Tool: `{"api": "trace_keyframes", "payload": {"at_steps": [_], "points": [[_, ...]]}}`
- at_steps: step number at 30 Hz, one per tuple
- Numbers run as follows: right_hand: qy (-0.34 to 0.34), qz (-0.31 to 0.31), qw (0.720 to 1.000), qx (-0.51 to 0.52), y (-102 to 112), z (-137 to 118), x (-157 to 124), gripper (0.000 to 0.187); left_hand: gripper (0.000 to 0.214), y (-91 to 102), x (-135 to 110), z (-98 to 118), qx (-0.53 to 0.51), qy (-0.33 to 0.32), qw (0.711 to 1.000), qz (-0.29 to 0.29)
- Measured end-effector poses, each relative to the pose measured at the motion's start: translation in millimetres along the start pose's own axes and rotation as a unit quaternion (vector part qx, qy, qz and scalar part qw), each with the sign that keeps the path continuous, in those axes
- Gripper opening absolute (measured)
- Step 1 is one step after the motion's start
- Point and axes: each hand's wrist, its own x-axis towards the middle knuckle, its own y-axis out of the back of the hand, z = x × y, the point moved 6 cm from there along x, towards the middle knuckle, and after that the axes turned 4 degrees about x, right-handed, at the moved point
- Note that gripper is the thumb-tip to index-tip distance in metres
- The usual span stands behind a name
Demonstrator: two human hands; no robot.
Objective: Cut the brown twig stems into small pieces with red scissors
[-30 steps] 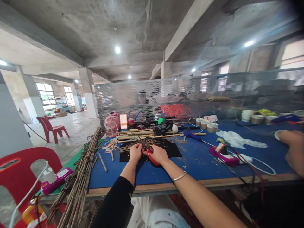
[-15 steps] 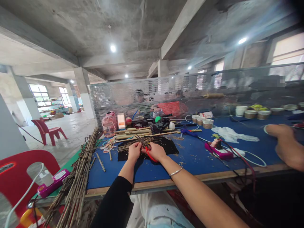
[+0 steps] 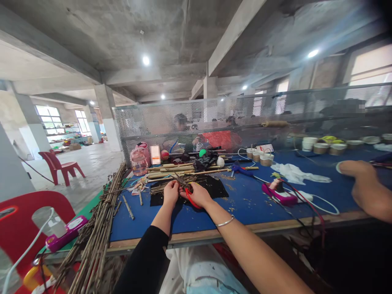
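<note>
My left hand (image 3: 170, 193) is closed on a small bunch of thin brown twigs (image 3: 180, 181) held over a black cloth (image 3: 214, 186) on the blue table (image 3: 251, 210). Right beside it, my right hand (image 3: 199, 195) grips red-handled scissors (image 3: 190, 198) whose blades point at the twigs. More cut twigs lie spread on the black cloth. A silver bangle sits on my right wrist and a black sleeve covers my left forearm.
A long bundle of sticks (image 3: 101, 228) hangs over the table's left edge. Bamboo poles (image 3: 183, 169), a pink jar (image 3: 139, 161), small tubs (image 3: 265, 158), a white cloth (image 3: 295, 173) and a magenta tool with cables (image 3: 280, 196) lie behind. Another person's hand (image 3: 364, 185) rests at right. Red chairs (image 3: 27, 220) stand left.
Both hands stay together on the twigs and scissors, shifting only slightly as the view drifts. The other person's hand at right has slid a little inward.
</note>
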Motion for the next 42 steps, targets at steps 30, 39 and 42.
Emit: {"api": "trace_keyframes", "payload": {"at_steps": [30, 39, 42], "points": [[-0.006, 0.009, 0.999, -0.054, -4.3, -0.4, 0.7, 0.057, 0.022, -0.3, -4.0, 16.2, 0.207, -0.104, 0.972, -0.029], [-0.037, -0.008, 0.997, -0.073, -0.8, 1.6, 0.1, 0.062, 0.022, 3.2, 0.3, 14.3, 0.200, -0.103, 0.974, -0.021], [-0.045, -0.013, 0.996, -0.077, 0.9, 1.4, -0.2, 0.063, 0.021, 3.7, 0.5, 13.1, 0.174, -0.083, 0.981, -0.019]]}}
